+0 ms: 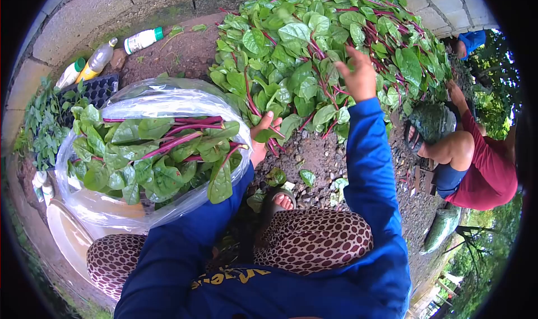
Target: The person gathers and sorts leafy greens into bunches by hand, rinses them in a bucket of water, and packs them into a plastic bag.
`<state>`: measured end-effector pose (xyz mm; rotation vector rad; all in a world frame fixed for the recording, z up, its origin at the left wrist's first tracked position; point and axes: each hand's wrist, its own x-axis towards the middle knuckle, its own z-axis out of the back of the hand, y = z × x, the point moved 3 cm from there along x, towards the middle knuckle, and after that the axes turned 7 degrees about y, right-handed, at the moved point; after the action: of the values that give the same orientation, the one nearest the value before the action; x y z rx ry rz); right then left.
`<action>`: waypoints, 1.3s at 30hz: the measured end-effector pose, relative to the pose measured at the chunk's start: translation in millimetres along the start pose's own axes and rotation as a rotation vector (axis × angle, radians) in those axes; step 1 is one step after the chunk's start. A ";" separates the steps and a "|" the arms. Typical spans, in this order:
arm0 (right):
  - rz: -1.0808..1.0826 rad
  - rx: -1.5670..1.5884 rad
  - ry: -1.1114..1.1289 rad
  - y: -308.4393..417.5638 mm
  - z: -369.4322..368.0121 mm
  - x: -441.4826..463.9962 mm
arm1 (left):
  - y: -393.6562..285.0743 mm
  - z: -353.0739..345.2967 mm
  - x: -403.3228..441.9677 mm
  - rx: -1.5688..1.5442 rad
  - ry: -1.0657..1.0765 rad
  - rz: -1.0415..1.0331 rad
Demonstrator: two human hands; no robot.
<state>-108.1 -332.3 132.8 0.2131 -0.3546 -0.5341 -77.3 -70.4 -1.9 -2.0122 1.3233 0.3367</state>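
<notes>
A large heap of Malabar spinach (297, 50), green leaves on purple-red stems, lies on the ground against the wall. My right hand (360, 78) is over the heap's near side, thumb and fingers apart, holding nothing. Lower and to the left, my left hand (262, 140) has its fingers closed around a few spinach stems at the heap's edge; part of the hand is hidden behind the bag. Beside it a clear plastic bag (84, 209) gapes wide, with cut spinach (162, 151) lying inside, stems pointing mostly right.
A seedling tray (89, 89), bottles (100, 61) and a white bottle with a green cap (143, 40) stand at left by the block wall (84, 27). A pale basin (67, 235) is near my knee. At right a person in a red shirt (487, 167) crouches near filled bags (440, 229).
</notes>
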 end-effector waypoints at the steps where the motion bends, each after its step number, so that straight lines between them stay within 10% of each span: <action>1: -0.190 0.036 0.007 8.7 15.7 -4.5 | -0.9 -0.8 0.9 -0.006 -0.014 -0.023; 5: -0.305 -0.179 0.414 32.5 -5.2 -29.5 | 3.4 1.3 4.9 -0.007 -0.021 -0.056; 13: 0.076 0.118 0.175 73.3 -39.2 -96.2 | -2.7 -15.1 -1.7 -0.066 0.084 0.013; 19: 0.238 0.385 0.509 102.0 -18.9 -108.7 | 9.8 0.0 10.1 -0.039 0.184 0.070; 23: -0.290 0.064 0.180 18.3 -9.0 -51.0 | 2.8 -0.5 3.6 -0.011 0.102 0.076; 39: -0.111 0.497 0.054 83.6 -32.8 -104.2 | 2.4 -18.2 2.3 -0.110 0.182 0.058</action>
<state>-140.8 -203.2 98.3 0.7294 -0.4210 -0.5415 -81.2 -84.8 9.0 -2.1402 1.5071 0.2624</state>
